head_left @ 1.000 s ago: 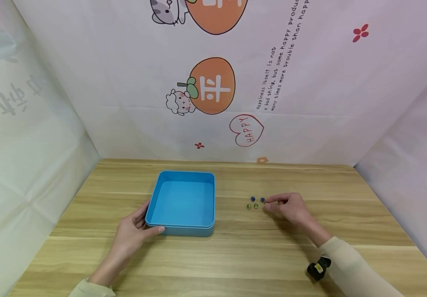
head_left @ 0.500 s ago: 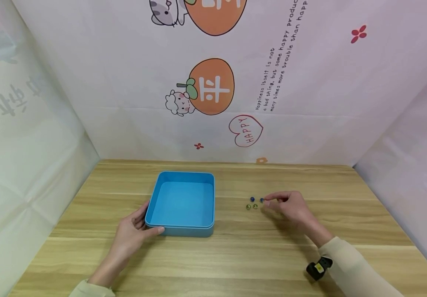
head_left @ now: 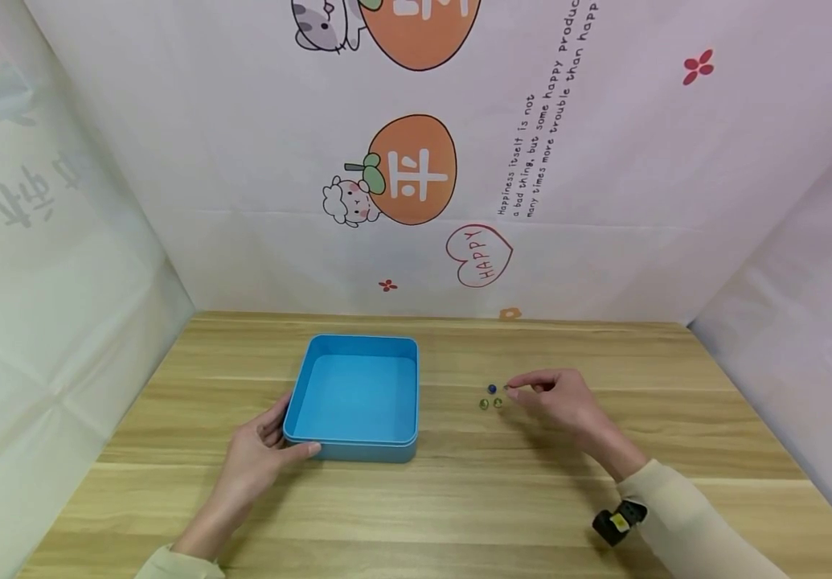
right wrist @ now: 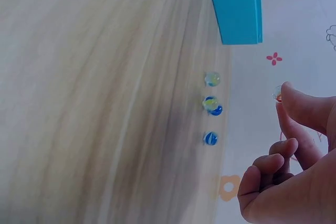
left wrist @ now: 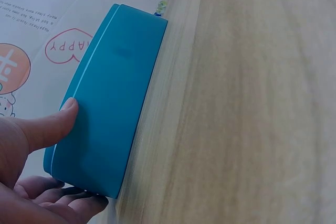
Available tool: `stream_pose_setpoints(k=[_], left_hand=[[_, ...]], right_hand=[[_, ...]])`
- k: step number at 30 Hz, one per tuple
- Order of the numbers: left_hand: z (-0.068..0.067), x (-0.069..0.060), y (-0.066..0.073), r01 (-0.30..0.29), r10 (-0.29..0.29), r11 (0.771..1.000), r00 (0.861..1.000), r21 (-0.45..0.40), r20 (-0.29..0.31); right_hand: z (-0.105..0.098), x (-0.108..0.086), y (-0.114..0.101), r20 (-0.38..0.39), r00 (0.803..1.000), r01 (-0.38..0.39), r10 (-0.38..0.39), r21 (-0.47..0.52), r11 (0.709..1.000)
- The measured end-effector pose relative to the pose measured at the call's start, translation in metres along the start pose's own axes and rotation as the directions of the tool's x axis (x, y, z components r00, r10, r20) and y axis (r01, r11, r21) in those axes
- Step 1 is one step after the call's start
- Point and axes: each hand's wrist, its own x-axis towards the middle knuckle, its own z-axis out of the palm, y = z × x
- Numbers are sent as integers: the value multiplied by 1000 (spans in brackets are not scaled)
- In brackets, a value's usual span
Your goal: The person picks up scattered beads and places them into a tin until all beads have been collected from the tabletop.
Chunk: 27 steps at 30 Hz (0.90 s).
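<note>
My left hand [head_left: 255,460] holds a blue square box [head_left: 358,452] at its near left corner. In the left wrist view the thumb presses one wall and the fingers lie against the adjoining side. The box's inside looks bare. To its right, my right hand [head_left: 563,400] pinches a small clear marble [right wrist: 277,94] with an orange-red streak between thumb and forefinger, raised off the table. Below it on the wood lie two yellow-green marbles [right wrist: 212,79] and two blue marbles [right wrist: 210,138]. From the head, one blue marble is hidden behind the right hand.
A wooden table [head_left: 444,515] carries everything. Printed white cloth walls [head_left: 256,265] stand at the back and both sides. A black wrist camera [head_left: 618,523] is strapped at the right cuff.
My right hand has lifted slightly and shifted left with the pinched marble, now covering one blue marble in the head view. The left hand and box have stayed still.
</note>
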Motion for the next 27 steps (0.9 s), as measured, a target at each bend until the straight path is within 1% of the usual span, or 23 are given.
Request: stream_pose_setpoints(k=[6, 15, 19, 23, 27], left_hand=[[1, 2, -1, -11, 11, 1000, 1000, -3, 4], [1, 2, -2, -12, 12, 1000, 1000, -11, 7], [0, 1, -2, -13, 13, 1000, 1000, -8, 1], [0, 1, -1, -7, 7, 1000, 1000, -12, 2], [0, 0, 0, -8, 8, 1000, 1000, -16, 3]], right_hand=[[2, 1, -10, -6, 1000, 1, -1, -11, 1000], [6, 4, -19, 9, 1000, -16, 16, 39, 999], [8, 6, -23, 12, 1000, -10, 9, 48, 999], [10, 8, -27, 9, 1000, -7, 6, 57, 998], [13, 11, -32, 4, 1000, -21, 20, 86, 996]])
